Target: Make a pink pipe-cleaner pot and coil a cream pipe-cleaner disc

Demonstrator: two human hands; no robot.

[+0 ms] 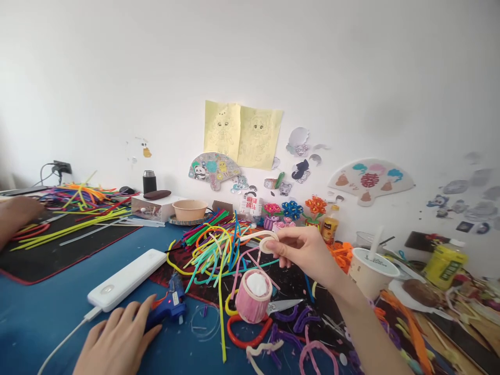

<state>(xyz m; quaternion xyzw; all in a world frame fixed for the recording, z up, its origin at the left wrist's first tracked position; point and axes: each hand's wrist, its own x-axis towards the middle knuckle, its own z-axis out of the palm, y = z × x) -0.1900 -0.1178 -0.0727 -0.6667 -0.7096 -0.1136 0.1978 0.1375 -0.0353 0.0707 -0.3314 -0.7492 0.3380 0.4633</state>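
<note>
A cream-white pipe cleaner (269, 242), curled into a loop at one end, is pinched between the thumb and fingers of my right hand (302, 252). Below it stands a small pink pot (253, 303) with a pale rim and white filling. At the lower left, my left hand (121, 333) is closed around the handle of a blue hot glue gun (170, 307), which lies on the table with a small red light glowing. Red-handled scissors (250, 341) lie partly behind the pot, blades toward the right.
Colourful pipe cleaners (219, 250) are heaped at the centre. A white power strip (127, 278) with a cable lies left. Another person's hand (21, 213) rests at the far left. A lidded cup (373, 271) and a yellow bottle (445, 264) stand right. Pipe-cleaner flowers (292, 209) stand by the wall.
</note>
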